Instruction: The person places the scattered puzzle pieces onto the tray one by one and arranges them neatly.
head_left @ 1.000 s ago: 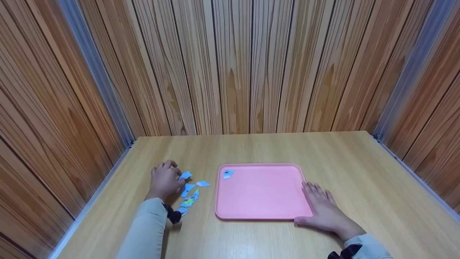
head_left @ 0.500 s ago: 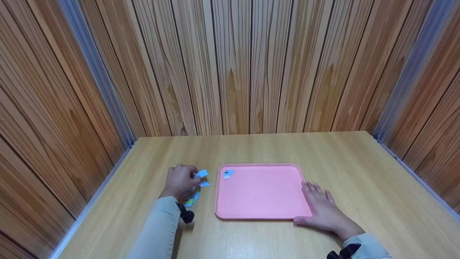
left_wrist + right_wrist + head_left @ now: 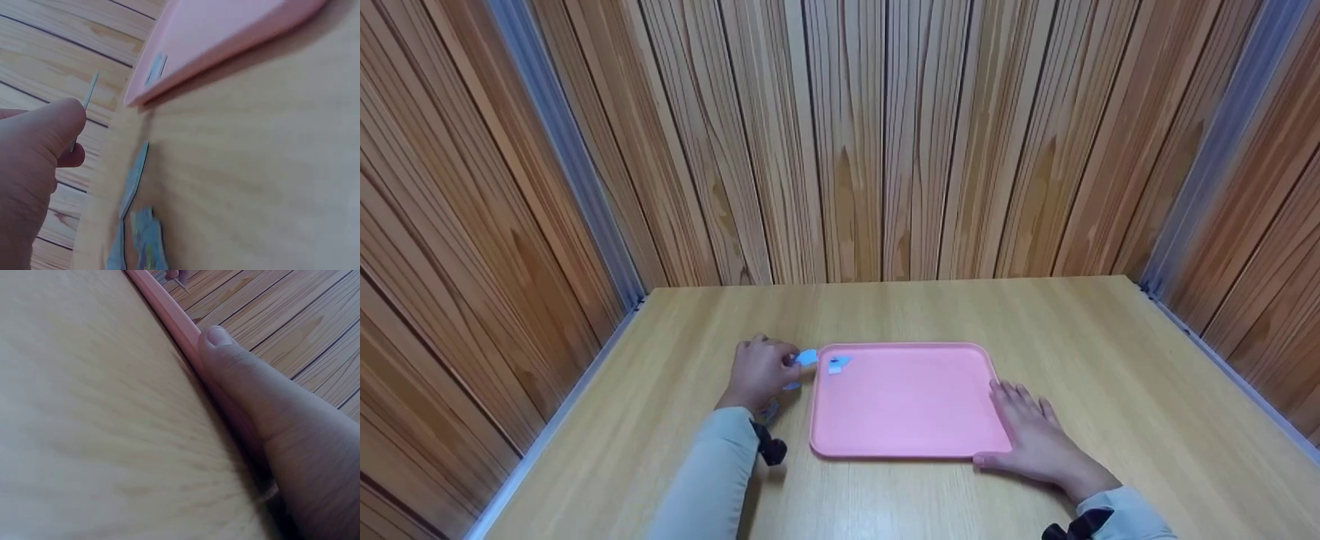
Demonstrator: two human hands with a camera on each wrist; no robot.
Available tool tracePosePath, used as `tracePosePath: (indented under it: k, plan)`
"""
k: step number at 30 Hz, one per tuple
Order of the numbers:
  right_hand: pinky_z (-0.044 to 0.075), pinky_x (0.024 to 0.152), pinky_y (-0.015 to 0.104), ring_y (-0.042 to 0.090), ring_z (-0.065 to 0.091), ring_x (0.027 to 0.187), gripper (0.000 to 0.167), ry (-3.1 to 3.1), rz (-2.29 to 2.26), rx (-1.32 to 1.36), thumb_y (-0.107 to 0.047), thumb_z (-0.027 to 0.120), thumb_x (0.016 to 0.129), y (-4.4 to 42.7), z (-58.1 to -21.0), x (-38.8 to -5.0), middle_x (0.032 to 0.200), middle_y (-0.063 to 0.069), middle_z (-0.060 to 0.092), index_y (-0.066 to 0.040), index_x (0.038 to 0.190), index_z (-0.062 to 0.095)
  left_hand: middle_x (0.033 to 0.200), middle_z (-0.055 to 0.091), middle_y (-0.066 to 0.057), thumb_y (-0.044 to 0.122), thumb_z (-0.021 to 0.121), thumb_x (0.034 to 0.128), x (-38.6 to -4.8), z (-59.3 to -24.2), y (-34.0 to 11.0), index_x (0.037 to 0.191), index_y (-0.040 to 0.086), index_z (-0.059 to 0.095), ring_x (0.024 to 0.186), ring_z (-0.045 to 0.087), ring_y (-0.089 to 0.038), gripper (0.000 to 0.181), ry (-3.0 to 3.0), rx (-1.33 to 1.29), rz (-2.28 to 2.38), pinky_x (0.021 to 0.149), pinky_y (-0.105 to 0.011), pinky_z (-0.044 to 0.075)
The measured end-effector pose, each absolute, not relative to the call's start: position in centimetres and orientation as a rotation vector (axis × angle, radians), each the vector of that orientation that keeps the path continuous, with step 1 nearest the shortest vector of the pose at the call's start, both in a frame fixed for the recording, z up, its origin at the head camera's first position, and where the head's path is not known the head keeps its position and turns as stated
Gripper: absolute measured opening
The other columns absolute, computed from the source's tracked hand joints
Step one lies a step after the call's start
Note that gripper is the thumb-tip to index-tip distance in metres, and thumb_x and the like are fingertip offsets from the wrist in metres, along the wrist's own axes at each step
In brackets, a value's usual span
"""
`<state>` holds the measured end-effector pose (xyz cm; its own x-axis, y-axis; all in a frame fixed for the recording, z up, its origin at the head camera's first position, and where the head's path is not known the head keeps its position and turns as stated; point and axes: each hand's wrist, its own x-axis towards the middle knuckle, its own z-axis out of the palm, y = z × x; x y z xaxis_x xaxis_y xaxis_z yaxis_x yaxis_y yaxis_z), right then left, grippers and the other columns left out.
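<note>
With the left hand (image 3: pixel 757 371) I have one flat blue piece (image 3: pixel 807 357) clamped between thumb and finger. I hold it near its edge, probably so that most of its surface stays free. In the left wrist view it stands nearly upright, above the table (image 3: pixel 885 495) and apart from it, just outside the far left corner of the pink tray (image 3: pixel 911 405).

My right hand (image 3: pixel 1031 435) grips nothing: its fingers lie extended at the tray's right side and the thumb rests against the rim at the near right corner. I judge that this contact is to prevent the tray from sliding.

Inside the tray, at the far left corner, there lies a small blue patch (image 3: pixel 838 365); whether it is one part or two, I cannot tell. Between it and the blue piece is the raised rim, which must be passed over from this side.

On the table, left of the tray, the loose pieces (image 3: pixel 147 239) lie close together. From the head view, my left hand and wrist cover most of them, so I cannot count them surely.
</note>
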<state>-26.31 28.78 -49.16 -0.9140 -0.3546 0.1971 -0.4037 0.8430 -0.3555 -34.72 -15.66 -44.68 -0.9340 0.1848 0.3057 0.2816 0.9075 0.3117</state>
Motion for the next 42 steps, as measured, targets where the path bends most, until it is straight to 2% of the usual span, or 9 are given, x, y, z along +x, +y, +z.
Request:
tracePosePath:
  k: [7, 15, 25, 32, 35, 38, 42]
  plan:
    - [0.006, 0.113, 0.072, 0.054, 0.018, 0.146, 0.121, -2.879, 0.604, 0.611, -0.070, 0.072, 0.075, 28.8, -49.2, -26.3, 0.159, 0.033, 0.024, 0.006, 0.156, 0.024, 0.103, 0.074, 0.003, 0.034, 0.075, 0.0880, -35.1, -44.5, -13.9, 0.107, 0.018, 0.079, 0.100, 0.056, -0.023, 0.025, -2.761, -0.420, -0.518, 0.100, -0.055, 0.038]
    - [0.006, 0.113, 0.072, 0.055, 0.018, 0.146, 0.121, -2.878, 0.596, 0.613, -0.072, 0.071, 0.075, 28.7, -49.2, -26.3, 0.159, 0.033, 0.024, 0.005, 0.156, 0.024, 0.103, 0.073, 0.007, 0.029, 0.071, 0.0900, -35.3, -44.1, -11.6, 0.112, 0.022, 0.078, 0.100, 0.053, -0.018, 0.024, -2.801, -0.408, -0.553, 0.108, -0.056, 0.032]
    - [0.006, 0.112, 0.072, 0.054, 0.017, 0.147, 0.120, -2.900, 0.609, 0.601, -0.071, 0.070, 0.076, 28.6, -49.0, -26.5, 0.159, 0.033, 0.023, 0.004, 0.157, 0.023, 0.098, 0.073, 0.007, 0.030, 0.075, 0.0888, -35.4, -44.7, -9.2, 0.107, 0.022, 0.078, 0.097, 0.056, -0.018, 0.020, -2.697, -0.490, -0.415, 0.099, -0.056, 0.040]
    - [0.006, 0.113, 0.072, 0.053, 0.017, 0.147, 0.121, -2.895, 0.611, 0.604, -0.071, 0.071, 0.075, 28.6, -49.0, -26.4, 0.159, 0.033, 0.023, 0.004, 0.157, 0.024, 0.102, 0.071, 0.007, 0.050, 0.074, 0.0878, -35.0, -45.0, -7.4, 0.104, 0.024, 0.078, 0.107, 0.054, -0.023, 0.031, -2.787, -0.449, -0.499, 0.107, -0.058, 0.031]
    - [0.006, 0.113, 0.072, 0.053, 0.017, 0.147, 0.121, -2.898, 0.613, 0.601, -0.072, 0.071, 0.075, 28.7, -49.0, -26.3, 0.159, 0.033, 0.023, 0.004, 0.157, 0.024, 0.103, 0.072, 0.007, 0.047, 0.073, 0.0902, -34.9, -45.3, -6.9, 0.103, 0.024, 0.077, 0.107, 0.056, -0.024, 0.026, -2.799, -0.462, -0.442, 0.107, -0.059, 0.032]
    - [0.006, 0.113, 0.072, 0.053, 0.017, 0.147, 0.122, -2.899, 0.610, 0.596, -0.072, 0.071, 0.075, 28.7, -49.1, -26.3, 0.159, 0.033, 0.023, 0.004, 0.157, 0.024, 0.102, 0.073, 0.006, 0.036, 0.072, 0.0910, -35.0, -45.6, -6.5, 0.102, 0.024, 0.077, 0.103, 0.057, -0.022, 0.017, -2.790, -0.465, -0.390, 0.107, -0.058, 0.033]
    - [0.005, 0.113, 0.072, 0.053, 0.017, 0.147, 0.122, -2.893, 0.612, 0.597, -0.072, 0.071, 0.075, 28.7, -49.2, -26.3, 0.159, 0.033, 0.023, 0.004, 0.157, 0.024, 0.108, 0.075, 0.004, 0.028, 0.071, 0.0896, -35.1, -46.0, -6.0, 0.103, 0.023, 0.078, 0.110, 0.059, -0.025, 0.016, -2.787, -0.443, -0.355, 0.109, -0.063, 0.031]
